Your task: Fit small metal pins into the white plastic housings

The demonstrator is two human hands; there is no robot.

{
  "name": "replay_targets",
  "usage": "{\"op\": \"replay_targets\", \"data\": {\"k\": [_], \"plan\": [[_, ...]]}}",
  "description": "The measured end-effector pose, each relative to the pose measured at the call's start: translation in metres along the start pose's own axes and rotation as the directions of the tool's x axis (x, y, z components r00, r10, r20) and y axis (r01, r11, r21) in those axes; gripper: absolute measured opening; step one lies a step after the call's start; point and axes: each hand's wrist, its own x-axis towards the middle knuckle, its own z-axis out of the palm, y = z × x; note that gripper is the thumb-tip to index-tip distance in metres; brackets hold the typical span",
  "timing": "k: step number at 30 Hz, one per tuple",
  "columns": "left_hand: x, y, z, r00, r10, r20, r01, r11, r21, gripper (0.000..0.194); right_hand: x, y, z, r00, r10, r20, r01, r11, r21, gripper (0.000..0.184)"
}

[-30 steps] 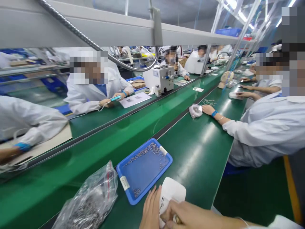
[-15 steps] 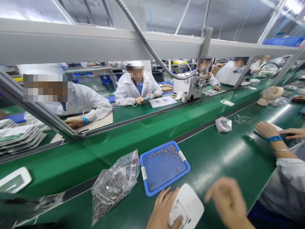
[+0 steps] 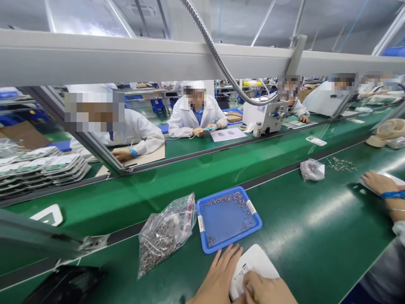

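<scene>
A white plastic housing [image 3: 261,261] with a recessed section and dark slots lies at the bottom of the view. Along its left edge, my left hand [image 3: 218,274] holds it against the bench, fingers stretched forward. My right hand [image 3: 268,289] is closed over the recess, its fingertips pinched together and pointing down. What sits between those fingertips is hidden. Just beyond both hands stands a blue tray [image 3: 218,226] with small metal screws along its edges. To its left lies a clear zip bag [image 3: 166,236] full of similar screws.
Farther right are a small bag of parts [image 3: 312,169], scattered small pieces [image 3: 340,164] and a co-worker's hand [image 3: 378,182]. A black object [image 3: 65,285] sits at lower left. A green channel [image 3: 136,190] and metal frame post [image 3: 85,135] border the bench; people sit opposite.
My right hand has moved left from beside the housing onto its recess, and its fingers have closed. My left hand stays on the housing. The view has turned slightly left.
</scene>
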Motion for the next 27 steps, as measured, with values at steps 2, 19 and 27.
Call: {"op": "replay_targets", "data": {"k": [2, 19, 27], "plan": [[-0.001, -0.003, 0.004, 1.0, -0.014, -0.017, 0.014, 1.0, 0.016, 0.099, 0.004, -0.004, 0.006, 1.0, -0.02, -0.017, 0.018, 0.994, -0.108, 0.016], [-0.006, 0.011, -0.009, 0.999, -0.043, -0.029, 0.044, 0.999, 0.0, 0.089, 0.026, -0.03, 0.015, 0.964, -0.01, -0.264, -0.058, 0.966, -0.251, 0.024], [-0.005, 0.034, -0.027, 0.997, 0.008, -0.073, -0.008, 1.0, -0.007, 0.082, 0.032, -0.029, -0.062, 0.926, 0.134, 0.352, -0.047, 0.968, -0.245, 0.008]]}}
